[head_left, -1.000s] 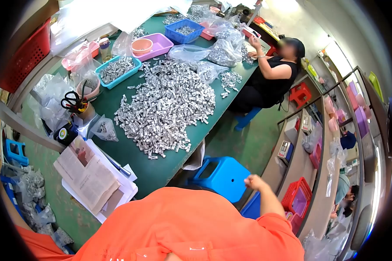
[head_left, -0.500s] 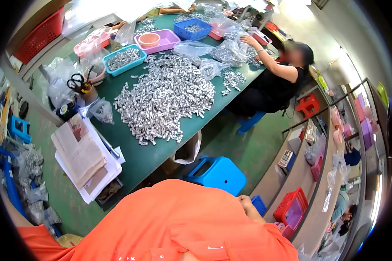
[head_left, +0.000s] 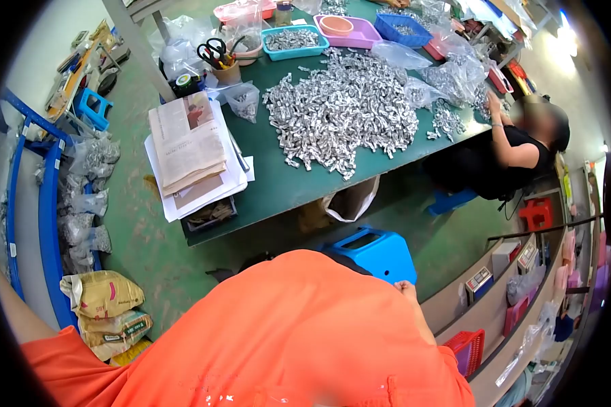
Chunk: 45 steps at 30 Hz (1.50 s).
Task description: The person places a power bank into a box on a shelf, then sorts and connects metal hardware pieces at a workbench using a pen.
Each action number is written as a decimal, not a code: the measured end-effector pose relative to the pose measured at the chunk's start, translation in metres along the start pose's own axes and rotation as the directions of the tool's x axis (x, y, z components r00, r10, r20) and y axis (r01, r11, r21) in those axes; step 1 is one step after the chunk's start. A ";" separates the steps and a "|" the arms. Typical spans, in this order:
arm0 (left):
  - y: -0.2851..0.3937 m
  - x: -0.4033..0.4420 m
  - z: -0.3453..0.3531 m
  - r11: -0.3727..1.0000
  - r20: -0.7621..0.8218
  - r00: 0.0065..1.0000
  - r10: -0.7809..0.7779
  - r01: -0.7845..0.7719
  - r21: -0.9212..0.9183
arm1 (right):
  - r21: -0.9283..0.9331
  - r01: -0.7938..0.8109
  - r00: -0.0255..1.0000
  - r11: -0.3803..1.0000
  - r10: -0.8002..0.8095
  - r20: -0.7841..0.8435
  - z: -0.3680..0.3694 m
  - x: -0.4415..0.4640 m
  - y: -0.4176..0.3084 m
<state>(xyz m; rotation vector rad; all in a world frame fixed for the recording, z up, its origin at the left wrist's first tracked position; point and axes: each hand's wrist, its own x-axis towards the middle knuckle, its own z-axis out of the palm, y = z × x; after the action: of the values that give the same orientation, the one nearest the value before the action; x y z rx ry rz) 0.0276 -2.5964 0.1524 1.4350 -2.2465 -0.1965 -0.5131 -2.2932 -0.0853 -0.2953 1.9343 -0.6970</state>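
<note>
My right hand (head_left: pixel 406 290) shows at the right side of my orange shirt (head_left: pixel 285 319), its fingers curled in. It overlaps the near edge of a blue plastic stool (head_left: pixel 383 254); I cannot tell whether it touches the stool or holds anything. My left hand is out of view, with only part of that arm at the lower left. Beyond the stool stands a green table (head_left: pixel 271 197) bearing a wide heap of small silvery metal parts (head_left: pixel 343 115). Papers with a folded newspaper (head_left: pixel 187 142) lie at the table's near left corner.
A co-worker (head_left: pixel 519 146) sits at the table's right side, one hand near bagged parts. A turquoise tray (head_left: pixel 295 51), a purple tray (head_left: pixel 370 35) and a blue basket (head_left: pixel 387 30) line the back. Shelves (head_left: pixel 455 298) stand right, a blue rack (head_left: pixel 47 224) and sacks (head_left: pixel 105 295) left.
The view has swung to the left, so the table and heap appear further right and higher. More of the blue rack and the sacks shows. My right hand stays beside my shirt.
</note>
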 end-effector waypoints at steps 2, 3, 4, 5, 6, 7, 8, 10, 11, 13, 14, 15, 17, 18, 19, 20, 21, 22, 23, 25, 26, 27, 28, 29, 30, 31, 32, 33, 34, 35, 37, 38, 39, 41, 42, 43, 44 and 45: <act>-0.016 -0.023 0.029 0.998 0.060 0.996 -0.061 0.061 0.001 | -0.045 0.000 0.999 0.999 -0.002 -0.039 0.018 -0.013 -0.007; -0.021 -0.032 0.040 0.997 0.078 0.994 -0.082 0.082 -0.004 | -0.108 -0.024 0.997 0.994 0.016 -0.081 0.028 -0.025 -0.011; -0.025 -0.038 0.048 0.996 0.090 0.992 -0.091 0.093 -0.013 | -0.278 0.020 0.996 0.960 -0.043 -0.075 0.037 -0.035 -0.010; -0.029 -0.042 0.054 0.994 0.094 0.991 -0.100 0.102 -0.023 | -0.278 0.075 0.994 0.958 -0.096 -0.060 0.044 -0.039 0.004; -0.031 -0.044 0.055 0.995 0.091 0.991 -0.096 0.099 -0.032 | -0.277 0.130 0.988 0.952 -0.148 -0.045 0.051 -0.044 0.018; -0.034 -0.047 0.057 0.994 0.086 0.992 -0.096 0.100 -0.042 | -0.139 -0.014 0.999 0.990 0.007 -0.053 0.056 -0.011 0.073; -0.038 -0.051 0.057 0.993 0.083 0.992 -0.097 0.102 -0.053 | -0.153 -0.028 0.999 0.988 0.022 -0.042 0.066 -0.033 0.062; -0.043 -0.055 0.059 0.993 0.074 0.993 -0.094 0.100 -0.070 | 0.259 -0.084 0.994 0.962 0.061 0.095 0.064 0.003 0.133; -0.045 -0.058 0.062 0.992 0.074 0.993 -0.093 0.098 -0.080 | 0.205 -0.109 0.993 0.973 0.097 0.065 0.069 -0.008 0.129; -0.049 -0.059 0.064 0.991 0.071 0.994 -0.085 0.091 -0.097 | 0.064 -0.060 0.997 0.996 0.063 -0.045 0.084 -0.052 0.095; -0.050 -0.059 0.065 0.990 0.066 0.995 -0.079 0.086 -0.109 | 0.080 -0.043 0.997 0.996 0.048 -0.055 0.085 -0.056 0.099; -0.052 -0.060 0.064 0.990 0.069 0.995 -0.075 0.082 -0.116 | 0.095 -0.024 0.997 0.995 0.031 -0.070 0.089 -0.070 0.086; -0.057 -0.061 0.066 0.989 0.063 0.996 -0.070 0.078 -0.126 | -0.041 0.150 0.988 0.988 -0.151 -0.033 0.093 -0.113 0.050; -0.058 -0.060 0.069 0.988 0.063 0.996 -0.069 0.077 -0.134 | -0.072 0.201 0.978 0.977 -0.204 -0.048 0.093 -0.118 0.054; -0.061 -0.058 0.070 0.987 0.059 0.996 -0.068 0.076 -0.143 | -0.101 0.252 0.964 0.962 -0.259 -0.065 0.093 -0.121 0.057; -0.063 -0.058 0.072 0.986 0.052 0.996 -0.066 0.073 -0.150 | -0.190 0.241 0.966 0.952 -0.255 -0.051 0.095 -0.138 0.042; -0.064 -0.057 0.072 0.984 0.060 0.996 -0.067 0.076 -0.158 | -0.159 0.179 0.976 0.971 -0.196 -0.093 0.098 -0.151 0.034; -0.065 -0.057 0.072 0.983 0.063 0.996 -0.068 0.078 -0.168 | -0.114 0.110 0.987 0.987 -0.122 -0.105 0.091 -0.153 0.044; -0.068 -0.058 0.073 0.983 0.066 0.996 -0.066 0.076 -0.170 | -0.063 0.046 0.994 0.997 -0.052 -0.100 0.086 -0.149 0.052; -0.071 -0.056 0.074 0.981 0.072 0.995 -0.062 0.074 -0.177 | -0.232 -0.109 0.980 0.966 0.065 -0.191 0.079 -0.152 0.044; -0.072 -0.056 0.077 0.981 0.068 0.996 -0.061 0.072 -0.182 | -0.192 -0.153 0.967 0.969 0.106 -0.233 0.073 -0.150 0.043; -0.073 -0.055 0.075 0.980 0.063 0.996 -0.059 0.070 -0.188 | -0.148 -0.192 0.951 0.970 0.146 -0.273 0.069 -0.148 0.039; -0.073 -0.055 0.074 0.978 0.060 0.996 -0.059 0.069 -0.195 | -0.027 -0.190 0.935 0.981 0.173 -0.309 0.065 -0.140 0.043; -0.074 -0.054 0.074 0.977 0.053 0.997 -0.058 0.068 -0.204 | -0.016 -0.189 0.934 0.982 0.175 -0.313 0.063 -0.133 0.045; -0.074 -0.052 0.071 0.977 0.046 0.998 -0.053 0.061 -0.205 | 0.016 -0.137 0.942 0.990 0.135 -0.306 0.063 -0.127 0.044; -0.074 -0.049 0.068 0.976 0.029 0.998 -0.048 0.053 -0.213 | 0.049 -0.082 0.950 0.995 0.093 -0.299 0.064 -0.120 0.041; -0.073 -0.046 0.064 0.975 0.003 0.999 -0.032 0.032 -0.222 | 0.030 -0.021 0.950 0.999 0.029 -0.312 0.067 -0.113 0.038; -0.071 -0.042 0.057 0.975 -0.028 0.999 -0.015 0.009 -0.221 | -0.120 0.035 0.962 0.992 -0.066 -0.265 0.068 -0.106 0.035; -0.067 -0.036 0.048 0.973 -0.066 0.998 0.016 -0.031 -0.229 | -0.163 0.106 0.967 0.981 -0.140 -0.211 0.065 -0.090 0.046; -0.060 -0.027 0.037 0.968 -0.105 0.993 0.053 -0.077 -0.239 | -0.149 -0.015 0.977 0.989 -0.017 -0.212 0.074 -0.103 0.018; -0.046 -0.009 0.013 0.951 -0.216 0.965 0.148 -0.199 -0.235 | -0.202 -0.046 0.970 0.978 -0.005 -0.244 0.083 -0.108 -0.015; -0.036 0.002 -0.001 0.937 -0.275 0.940 0.204 -0.268 -0.222 | -0.201 -0.048 0.971 0.978 -0.002 -0.239 0.081 -0.101 -0.024; -0.025 0.014 -0.017 0.918 -0.333 0.904 0.268 -0.344 -0.197 | -0.220 -0.059 0.970 0.974 0.004 -0.244 0.079 -0.094 -0.031; 0.001 0.040 -0.046 0.858 -0.435 0.805 0.404 -0.499 -0.125 | -0.145 -0.066 0.975 0.987 0.033 -0.219 0.067 -0.067 -0.031; 0.015 0.054 -0.059 0.820 -0.486 0.740 0.466 -0.567 -0.077 | -0.107 -0.071 0.977 0.992 0.048 -0.207 0.060 -0.053 -0.031; 0.029 0.069 -0.068 0.780 -0.522 0.674 0.522 -0.625 -0.028 | 0.012 -0.062 0.980 0.998 0.063 -0.190 0.050 -0.033 -0.031; 0.044 0.084 -0.075 0.738 -0.558 0.601 0.572 -0.674 0.030 | 0.004 -0.055 0.981 0.998 0.055 -0.186 0.041 -0.019 -0.047; 0.059 0.099 -0.080 0.698 -0.584 0.532 0.613 -0.711 0.085 | -0.003 -0.062 0.982 0.998 0.061 -0.177 0.030 -0.005 -0.070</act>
<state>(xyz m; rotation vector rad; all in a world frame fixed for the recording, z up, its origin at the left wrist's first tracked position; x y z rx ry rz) -0.0192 -2.6481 0.2743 0.3529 -2.0059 0.2771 -0.4914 -2.3571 -0.0502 -0.1829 2.1058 -0.6938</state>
